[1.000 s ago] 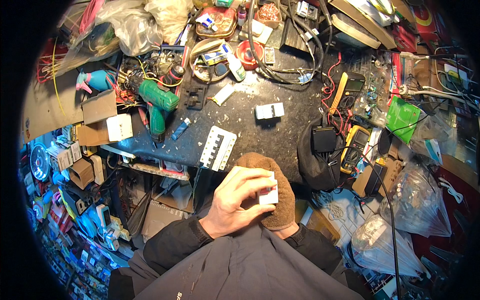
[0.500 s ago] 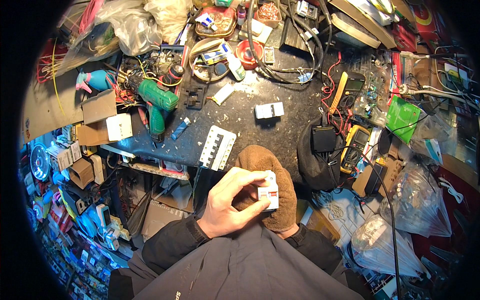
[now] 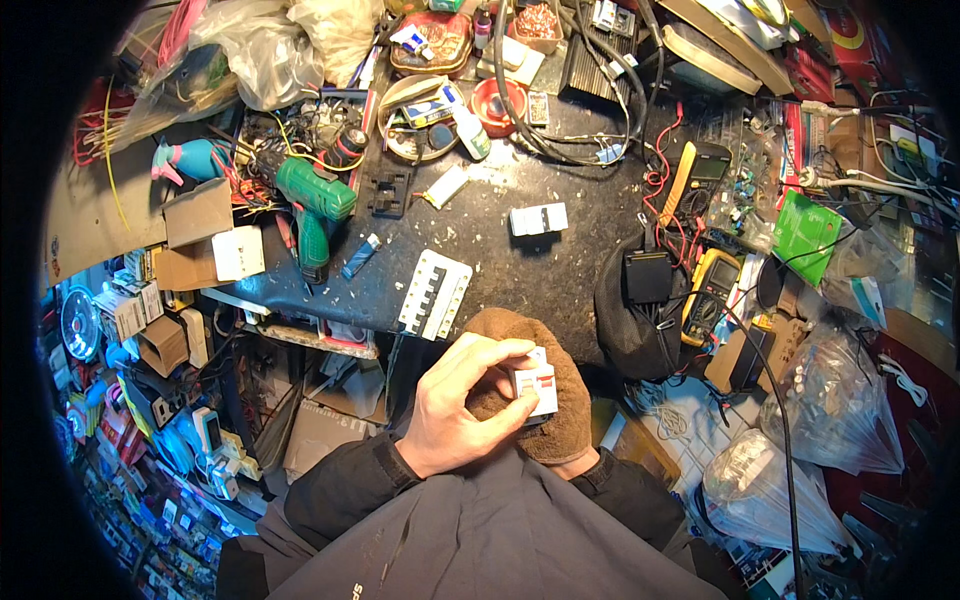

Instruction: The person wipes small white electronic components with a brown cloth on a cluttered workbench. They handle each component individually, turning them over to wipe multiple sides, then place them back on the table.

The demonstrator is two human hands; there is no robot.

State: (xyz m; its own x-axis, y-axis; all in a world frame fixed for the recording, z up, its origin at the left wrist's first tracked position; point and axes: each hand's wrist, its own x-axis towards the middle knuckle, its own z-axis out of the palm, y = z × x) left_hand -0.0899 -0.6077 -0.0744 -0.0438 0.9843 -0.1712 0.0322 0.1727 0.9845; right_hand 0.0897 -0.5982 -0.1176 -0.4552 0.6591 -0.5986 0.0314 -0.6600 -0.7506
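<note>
My left hand (image 3: 450, 410) is closed, pinching a small white circuit breaker (image 3: 542, 392) with a red mark between thumb and forefinger. Behind and against the breaker lies a brown cloth (image 3: 567, 400), draped over my right hand (image 3: 577, 465). Only the wrist of that hand shows below the cloth; its fingers are covered. On the bench just beyond my hands rests a wide white breaker block (image 3: 436, 295) with a row of black switches. Farther off, to its right, sits another white breaker (image 3: 538, 220).
A green cordless drill (image 3: 315, 205) lies on the dark bench (image 3: 480, 255) at left, near a blue lighter-like stick (image 3: 361, 256). At right are a black mesh bag (image 3: 630, 310) and a yellow multimeter (image 3: 711, 295). Black cables (image 3: 640, 90) loop at the back.
The top of the brown cloth has sunk a little towards me. In my left fingers the breaker has shifted and tilted slightly. Things on the bench have stayed put.
</note>
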